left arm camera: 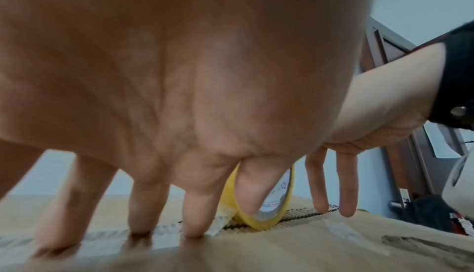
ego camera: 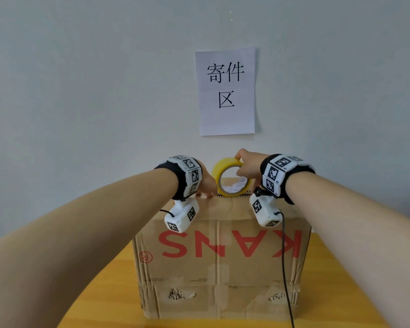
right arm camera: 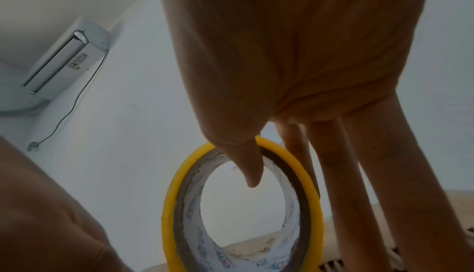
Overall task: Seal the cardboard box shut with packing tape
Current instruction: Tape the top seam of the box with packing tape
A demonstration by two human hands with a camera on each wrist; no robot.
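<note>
A brown cardboard box point(ego camera: 218, 268) with red upside-down letters stands on the yellow table point(ego camera: 100, 292). A yellow tape roll point(ego camera: 231, 178) stands on edge on the box top, over the flap seam. My right hand point(ego camera: 246, 164) pinches the roll's upper rim, thumb point(right arm camera: 248, 165) inside the core and a finger outside. Its other fingers point(left arm camera: 320, 185) hang straight down beside the roll point(left arm camera: 259, 215). My left hand point(ego camera: 207, 185) is just left of the roll. Its straight fingers point(left arm camera: 192, 215) press a clear tape strip point(left arm camera: 102, 244) onto the box top point(left arm camera: 307, 246).
A white paper sign point(ego camera: 227, 91) hangs on the wall behind the box. A black cable point(ego camera: 285, 268) runs down the box front from the right wrist camera. An air conditioner point(right arm camera: 59, 57) sits high on the wall. A dark wooden door point(left arm camera: 400, 154) is to the right.
</note>
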